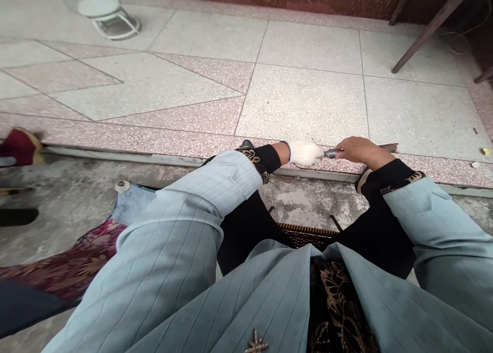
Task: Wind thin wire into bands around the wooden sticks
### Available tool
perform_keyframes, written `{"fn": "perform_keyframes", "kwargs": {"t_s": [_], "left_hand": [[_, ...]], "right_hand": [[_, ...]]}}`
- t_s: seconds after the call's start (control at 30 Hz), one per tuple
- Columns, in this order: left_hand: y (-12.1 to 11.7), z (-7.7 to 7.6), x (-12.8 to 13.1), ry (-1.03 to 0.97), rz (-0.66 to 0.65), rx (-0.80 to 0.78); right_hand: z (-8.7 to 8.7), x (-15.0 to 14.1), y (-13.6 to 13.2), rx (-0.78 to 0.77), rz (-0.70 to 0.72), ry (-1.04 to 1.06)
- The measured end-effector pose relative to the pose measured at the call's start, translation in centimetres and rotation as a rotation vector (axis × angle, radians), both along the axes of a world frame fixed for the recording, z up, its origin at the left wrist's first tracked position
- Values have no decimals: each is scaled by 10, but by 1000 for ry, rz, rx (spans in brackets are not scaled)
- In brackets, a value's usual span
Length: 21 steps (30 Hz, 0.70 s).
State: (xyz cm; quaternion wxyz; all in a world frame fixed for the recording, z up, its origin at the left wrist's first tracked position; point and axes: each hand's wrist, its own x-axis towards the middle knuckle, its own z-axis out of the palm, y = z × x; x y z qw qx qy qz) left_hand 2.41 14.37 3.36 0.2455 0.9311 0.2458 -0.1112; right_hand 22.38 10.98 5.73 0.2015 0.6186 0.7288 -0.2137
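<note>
My left hand (305, 153), in a white knit glove, is closed around one end of a tool with a silvery, ridged, coil-like neck (331, 153). My bare right hand (356, 150) grips the same tool just right of that neck. A brown, wood-like piece (389, 148) sticks out beyond the right hand, and I cannot tell whether it belongs to the tool. The end inside the glove is hidden. Both hands are close together over the edge of the tiled step (308, 106). Beneath the left wrist lies a thin brownish curved piece (287, 178).
A white stool (115, 17) stands on the tiles at the far left. Wooden legs (431, 30) rise at the upper right. Rough concrete (308, 201) runs below the step. Another person's patterned clothing (92, 245) and a red shoe (17, 146) are at the left.
</note>
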Motion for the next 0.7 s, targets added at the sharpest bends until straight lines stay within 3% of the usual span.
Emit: {"fn": "perform_keyframes", "kwargs": {"t_s": [0.07, 0.17, 0.23, 0.4, 0.47, 0.57, 0.7], "left_hand": [[-1, -2, 3, 7, -49, 30], [2, 2, 4, -65, -82, -64], [6, 9, 2, -155, -31, -189], [9, 19, -2, -354, 182, -291], [6, 15, -1, -318, 194, -289], [2, 6, 0, -254, 204, -268], [3, 3, -2, -173, 243, -270]], "right_hand": [[4, 1, -3, -243, 110, 118], [16, 14, -5, -539, 201, 555], [24, 26, -5, -471, 83, 844], [27, 37, -5, -9, -474, 1345], [23, 33, -3, 115, -601, 1399], [15, 30, 3, 228, -674, 1306], [6, 33, 10, 335, -597, 873]]}}
